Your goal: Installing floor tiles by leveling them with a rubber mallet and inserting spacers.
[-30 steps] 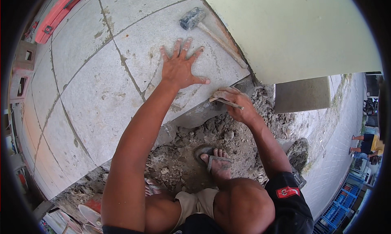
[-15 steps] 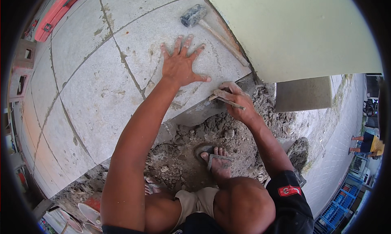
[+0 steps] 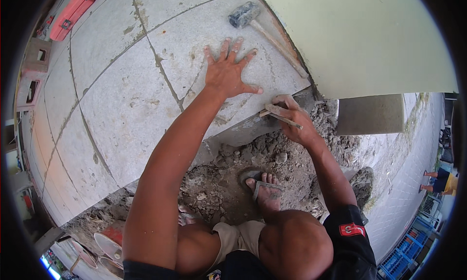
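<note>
My left hand [image 3: 225, 76] lies flat with fingers spread on a large pale grey floor tile [image 3: 141, 109]. Its fingertips are dusty. At the tile's near right corner, my right hand [image 3: 295, 118] is closed around a thin wooden stick [image 3: 282, 118], whose light-coloured end pokes out beside the tile's edge. What the curled fingers hide beneath them I cannot make out. A mallet with a dark, mortar-smeared head [image 3: 244, 14] and a wooden handle [image 3: 279, 47] rests on the tile beyond my left hand, along the wall. Grey mortar [image 3: 250, 131] shows under the tile's edge.
A pale green wall [image 3: 360, 36] stands at the upper right. Broken soil and rubble [image 3: 219, 175] surround my sandalled foot [image 3: 267, 190]. A grey block [image 3: 370, 114] sits to the right, a red case [image 3: 73, 14] at the far left, red-sided buckets [image 3: 111, 238] at the lower left. Another person [image 3: 440, 181] is far right.
The whole view has shifted slightly, so everything appears a little further right. Both hands keep their places at the tile, with the stick still in my right hand.
</note>
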Demonstrator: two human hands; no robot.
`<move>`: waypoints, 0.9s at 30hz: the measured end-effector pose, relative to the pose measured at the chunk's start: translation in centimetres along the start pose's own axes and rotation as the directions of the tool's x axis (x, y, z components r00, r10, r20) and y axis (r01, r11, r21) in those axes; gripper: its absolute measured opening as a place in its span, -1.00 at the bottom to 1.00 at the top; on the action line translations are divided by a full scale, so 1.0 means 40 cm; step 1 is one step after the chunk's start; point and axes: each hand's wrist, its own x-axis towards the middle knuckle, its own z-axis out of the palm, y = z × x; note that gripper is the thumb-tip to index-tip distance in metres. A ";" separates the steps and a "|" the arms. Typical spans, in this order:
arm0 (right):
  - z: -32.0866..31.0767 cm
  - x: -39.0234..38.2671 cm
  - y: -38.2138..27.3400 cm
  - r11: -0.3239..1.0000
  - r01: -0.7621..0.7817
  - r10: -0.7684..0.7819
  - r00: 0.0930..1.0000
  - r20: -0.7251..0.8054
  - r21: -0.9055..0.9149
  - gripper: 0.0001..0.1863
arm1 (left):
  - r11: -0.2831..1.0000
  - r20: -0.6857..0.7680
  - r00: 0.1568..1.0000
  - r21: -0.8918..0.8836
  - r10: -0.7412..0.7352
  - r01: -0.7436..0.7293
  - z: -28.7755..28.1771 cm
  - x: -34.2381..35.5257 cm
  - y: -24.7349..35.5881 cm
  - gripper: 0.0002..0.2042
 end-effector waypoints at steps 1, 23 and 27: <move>-0.006 -0.007 -0.003 0.999 0.020 -0.020 1.000 0.008 0.025 -0.47 | 1.000 0.003 1.000 -0.016 0.023 -0.023 -0.005 0.003 0.003 0.25; 0.004 0.003 0.024 0.989 -0.035 0.037 0.999 0.012 -0.141 -0.53 | 1.000 -0.058 0.998 -0.009 0.024 -0.024 0.010 0.009 0.004 0.27; 0.014 -0.034 0.004 0.973 -0.157 0.146 0.987 -0.074 -0.171 -0.53 | 0.999 -0.042 0.999 -0.016 0.029 -0.030 0.006 0.008 0.012 0.26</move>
